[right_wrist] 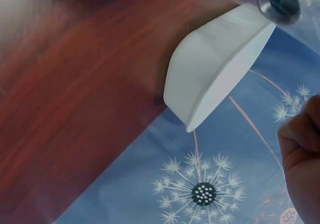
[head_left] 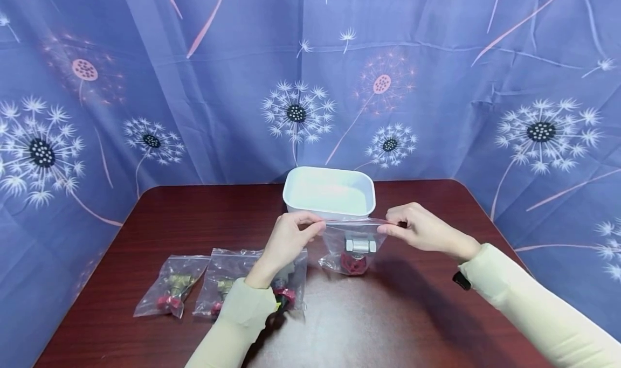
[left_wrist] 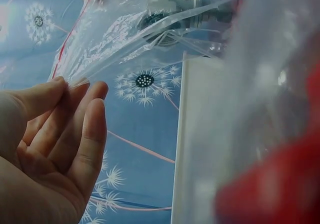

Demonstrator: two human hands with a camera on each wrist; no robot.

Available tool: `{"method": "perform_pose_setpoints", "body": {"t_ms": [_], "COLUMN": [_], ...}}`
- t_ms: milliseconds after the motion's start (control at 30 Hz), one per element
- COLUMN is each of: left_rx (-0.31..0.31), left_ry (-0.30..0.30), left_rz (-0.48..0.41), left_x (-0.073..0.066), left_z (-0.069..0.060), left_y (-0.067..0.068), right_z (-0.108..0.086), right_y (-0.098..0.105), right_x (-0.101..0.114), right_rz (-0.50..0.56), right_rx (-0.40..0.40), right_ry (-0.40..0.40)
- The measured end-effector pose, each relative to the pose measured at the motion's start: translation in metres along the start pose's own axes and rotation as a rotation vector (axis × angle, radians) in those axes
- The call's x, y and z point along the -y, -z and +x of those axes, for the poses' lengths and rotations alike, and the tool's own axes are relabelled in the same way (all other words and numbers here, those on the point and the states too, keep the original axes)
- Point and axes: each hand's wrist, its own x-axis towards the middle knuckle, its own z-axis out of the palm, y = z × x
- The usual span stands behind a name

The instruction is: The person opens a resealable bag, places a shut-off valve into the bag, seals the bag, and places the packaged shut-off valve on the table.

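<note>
A clear zip-lock bag hangs in front of the white tub, its top edge stretched level between both hands. Inside it is a silver metal valve with a red handwheel at the bottom. My left hand pinches the bag's upper left corner between thumb and fingers. At the upper right corner, my right hand pinches the same edge. The left wrist view shows the left hand gripping the plastic film. In the right wrist view only part of the right hand shows.
The white tub stands at the table's back edge before a blue dandelion curtain. A bagged brass valve lies at the left. More bagged valves lie beside it, partly hidden beneath the left forearm.
</note>
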Motion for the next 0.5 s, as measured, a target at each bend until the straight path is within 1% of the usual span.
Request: {"method": "perform_pose_setpoints", "body": {"t_ms": [100, 167, 267, 333, 433, 500], "left_rx": [0.003, 0.001, 0.003, 0.009, 0.029, 0.052], "left_ry": [-0.011, -0.01, -0.002, 0.0, -0.016, -0.019], "left_rz": [-0.002, -0.002, -0.005, -0.018, -0.042, -0.059], "left_x": [0.0, 0.0, 0.002, 0.002, 0.002, 0.001], "left_z": [0.0, -0.001, -0.001, -0.001, -0.001, -0.001], "left_y": [0.0, -0.001, -0.001, -0.002, -0.004, -0.006], "right_z": [-0.001, -0.002, -0.005, -0.008, -0.012, -0.015], "right_y": [-0.001, -0.002, -0.003, -0.006, -0.012, -0.017], "right_x": [0.0, 0.0, 0.001, 0.0, -0.002, -0.004], "right_rz": [0.017, 0.03, 0.05, 0.053, 0.049, 0.06], "right_rx": [-0.011, -0.012, -0.004, 0.004, 0.02, 0.031], "right_ry": [0.004, -0.014, -0.077, -0.133, -0.208, -0.249]}}
